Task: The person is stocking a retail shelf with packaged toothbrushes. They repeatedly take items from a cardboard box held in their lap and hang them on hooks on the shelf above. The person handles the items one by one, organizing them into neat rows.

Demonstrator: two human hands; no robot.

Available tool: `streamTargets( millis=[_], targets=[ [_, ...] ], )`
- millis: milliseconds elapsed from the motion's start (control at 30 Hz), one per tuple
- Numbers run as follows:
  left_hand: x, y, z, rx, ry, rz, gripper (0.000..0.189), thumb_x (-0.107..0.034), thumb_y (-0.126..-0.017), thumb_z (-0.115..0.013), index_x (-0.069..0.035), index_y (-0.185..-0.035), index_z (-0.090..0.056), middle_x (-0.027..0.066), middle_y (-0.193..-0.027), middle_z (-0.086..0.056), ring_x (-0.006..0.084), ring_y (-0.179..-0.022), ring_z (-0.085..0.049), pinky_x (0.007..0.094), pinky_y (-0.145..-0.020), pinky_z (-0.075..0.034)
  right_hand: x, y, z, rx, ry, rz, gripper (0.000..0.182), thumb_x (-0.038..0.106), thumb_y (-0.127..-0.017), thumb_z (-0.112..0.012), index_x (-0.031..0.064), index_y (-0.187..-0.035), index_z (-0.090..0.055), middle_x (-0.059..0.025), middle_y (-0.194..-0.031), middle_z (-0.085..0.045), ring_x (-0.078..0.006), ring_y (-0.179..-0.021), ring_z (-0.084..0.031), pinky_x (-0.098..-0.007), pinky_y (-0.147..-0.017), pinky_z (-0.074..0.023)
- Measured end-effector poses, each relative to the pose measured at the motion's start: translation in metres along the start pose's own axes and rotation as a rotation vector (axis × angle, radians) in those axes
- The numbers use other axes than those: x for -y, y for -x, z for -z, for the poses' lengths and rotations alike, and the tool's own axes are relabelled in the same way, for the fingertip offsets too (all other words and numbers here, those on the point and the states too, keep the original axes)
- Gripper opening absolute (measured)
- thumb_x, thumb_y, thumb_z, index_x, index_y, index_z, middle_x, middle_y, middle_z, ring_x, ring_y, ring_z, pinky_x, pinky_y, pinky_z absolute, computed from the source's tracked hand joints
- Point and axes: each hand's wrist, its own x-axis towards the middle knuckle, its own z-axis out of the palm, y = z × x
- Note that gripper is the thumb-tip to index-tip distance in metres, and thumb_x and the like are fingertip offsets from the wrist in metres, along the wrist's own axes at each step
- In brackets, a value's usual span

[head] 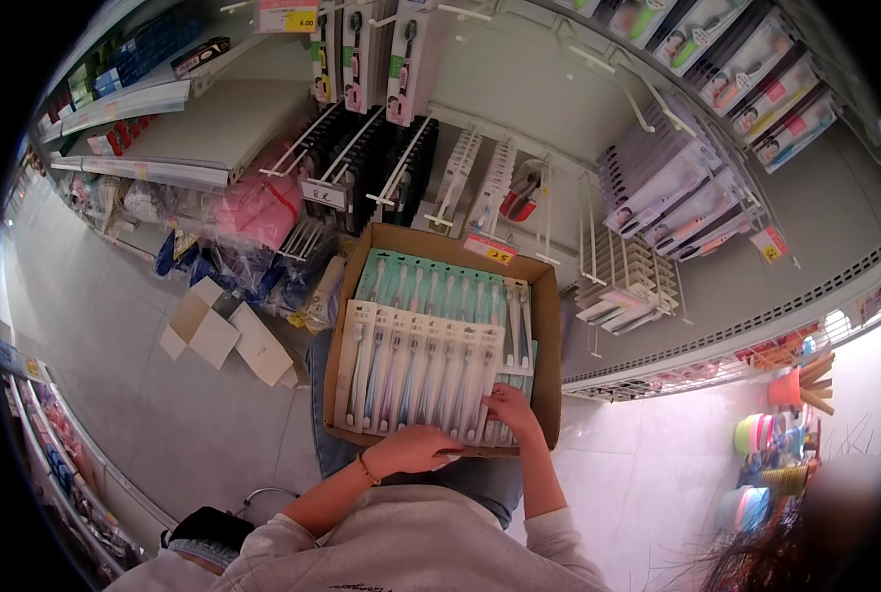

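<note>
A cardboard box (553,355) rests on my lap, holding packaged toothbrushes. On top lies a row of white toothbrush packs (422,377), side by side, with blue, purple and grey handles showing. Behind it is a row of mint-green toothbrush packs (433,277), and a few more white packs (514,325) lie along the right side. My right hand (513,413) has its fingers closed at the right edge of the front row. My left hand (414,448) is at the box's near rim by the lower ends of the packs; its fingertips are partly hidden.
Ahead stands a store shelf with metal hooks (548,251) reaching towards the box. Hanging toothbrush packs (403,66) and purple-toned packs (677,185) flank it. Cardboard pieces (233,333) and plastic-wrapped goods (263,214) lie at left. A lower shelf edge (744,340) runs along the right.
</note>
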Motion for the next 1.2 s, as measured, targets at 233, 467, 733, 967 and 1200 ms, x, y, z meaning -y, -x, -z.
streamTargets(
  millis=[233,467,733,967,1200],
  targets=[
    [-0.002,0.002,0.003,-0.008,0.002,-0.008,0.035,-0.016,-0.080,-0.061,-0.014,-0.115,-0.061,0.0120,-0.102,-0.063,0.0325,-0.094,-0.057,0.0417,-0.080,-0.046,-0.007,-0.007,-0.003,-0.019,0.088,0.008,0.019,0.010,-0.085,-0.061,-0.0005,-0.099,-0.058,-0.0087,-0.083,-0.063,-0.0160,-0.072,-0.062,-0.0281,-0.062,-0.0525],
    [0.005,0.002,-0.004,-0.004,0.014,-0.010,0.036,-0.020,-0.082,-0.059,-0.015,-0.118,-0.059,0.0140,-0.097,-0.063,0.0344,-0.089,-0.058,0.0421,-0.077,-0.046,-0.006,0.001,-0.010,-0.244,0.437,0.305,0.025,0.014,-0.079,-0.065,-0.0015,-0.099,-0.060,-0.0120,-0.080,-0.065,-0.0167,-0.071,-0.063,-0.0295,-0.065,-0.0500],
    [0.002,0.007,0.008,0.087,-0.020,0.025,0.038,-0.020,-0.082,-0.059,-0.015,-0.120,-0.058,0.0178,-0.092,-0.063,0.0363,-0.081,-0.059,0.0422,-0.071,-0.046,0.033,0.042,0.017,-0.387,0.103,0.488,0.027,0.011,-0.081,-0.063,-0.0001,-0.104,-0.060,-0.0109,-0.083,-0.067,-0.0169,-0.076,-0.064,-0.0292,-0.069,-0.0494],
    [-0.008,0.010,0.014,0.208,-0.026,0.041,0.039,-0.024,-0.084,-0.059,-0.013,-0.121,-0.055,0.0152,-0.099,-0.063,0.0345,-0.087,-0.059,0.0401,-0.074,-0.047,0.015,0.044,0.114,-0.592,-0.167,0.468,0.024,0.005,-0.083,-0.058,0.0011,-0.106,-0.057,-0.0064,-0.090,-0.065,-0.0128,-0.081,-0.062,-0.0247,-0.068,-0.0501],
    [-0.006,-0.073,0.053,0.126,0.213,-0.041,0.037,-0.030,-0.094,-0.049,-0.005,-0.122,-0.052,0.0125,-0.108,-0.062,0.0258,-0.101,-0.059,0.0349,-0.087,-0.046,-0.011,-0.043,0.192,-0.817,0.020,0.676,0.045,0.006,-0.080,-0.061,0.0016,-0.123,-0.047,-0.0092,-0.112,-0.058,-0.0189,-0.100,-0.057,-0.0316,-0.081,-0.0473]
  ],
)
